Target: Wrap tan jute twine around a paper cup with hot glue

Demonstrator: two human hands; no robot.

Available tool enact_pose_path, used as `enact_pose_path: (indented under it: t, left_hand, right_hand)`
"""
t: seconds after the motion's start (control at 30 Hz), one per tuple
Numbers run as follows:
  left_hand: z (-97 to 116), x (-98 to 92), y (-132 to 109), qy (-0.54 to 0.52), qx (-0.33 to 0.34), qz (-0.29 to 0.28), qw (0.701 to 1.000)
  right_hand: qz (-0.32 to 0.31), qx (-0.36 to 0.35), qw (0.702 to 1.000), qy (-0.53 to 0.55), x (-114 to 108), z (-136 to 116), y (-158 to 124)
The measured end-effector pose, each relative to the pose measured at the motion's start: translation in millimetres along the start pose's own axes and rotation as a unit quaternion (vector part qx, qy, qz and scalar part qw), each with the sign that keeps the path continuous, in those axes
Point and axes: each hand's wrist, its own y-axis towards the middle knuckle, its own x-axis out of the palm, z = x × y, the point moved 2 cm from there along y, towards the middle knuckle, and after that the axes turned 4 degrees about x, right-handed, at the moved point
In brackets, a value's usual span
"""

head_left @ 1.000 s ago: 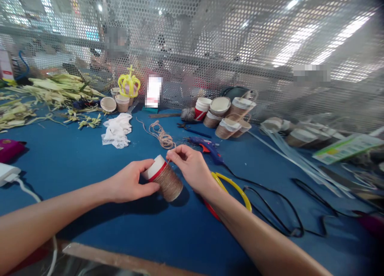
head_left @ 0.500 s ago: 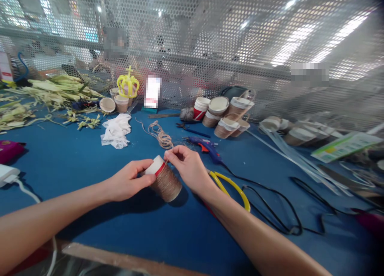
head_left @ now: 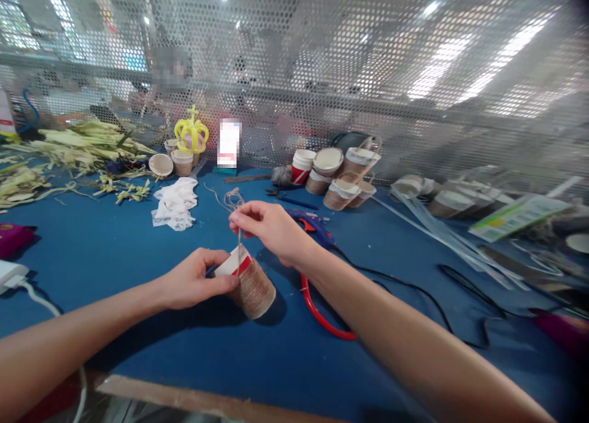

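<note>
Cup: The cup (head_left: 251, 285) lies on its side on the blue table (head_left: 115, 245), low in the middle. Brown string is wound around most of it.
Left hand: The left hand (head_left: 196, 282) is at 9 o'clock from the cup. Its fingers are closed around the cup's white end.
Right hand: The right hand (head_left: 271, 227) is at 1 o'clock from the cup, a bit higher. Thumb and finger pinch the string tight.
String: The string (head_left: 238, 239) runs straight up from the cup to the pinch.
Around the cup: red handle (head_left: 322, 316) at 4 o'clock, glue gun (head_left: 322, 232) at 1 o'clock, cloth (head_left: 175, 202) at 11 o'clock.
</note>
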Motion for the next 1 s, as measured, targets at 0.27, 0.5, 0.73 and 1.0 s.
enact_pose_path:
  t: [0.27,0.5,0.73,1.0]
  left_hand:
    - [3,0.7,0,0.039,0.042,-0.012,0.998]
    - [1,0.8,0,0.0,0.044,-0.02,0.999]
    - [1,2.8,1,0.001,0.07,-0.025,0.997]
    - [3,4.4,1,-0.003,0.078,-0.028,0.997]
  right_hand:
    - [0.012,0.008,1.0,0.016,21,-4,72]
    - [-0.048,0.108,0.992,0.051,29,3,79]
    - [-0.011,0.064,0.993,0.102,7,-21,92]
    - [-0.02,0.075,0.992,-0.102,-15,-26,127]
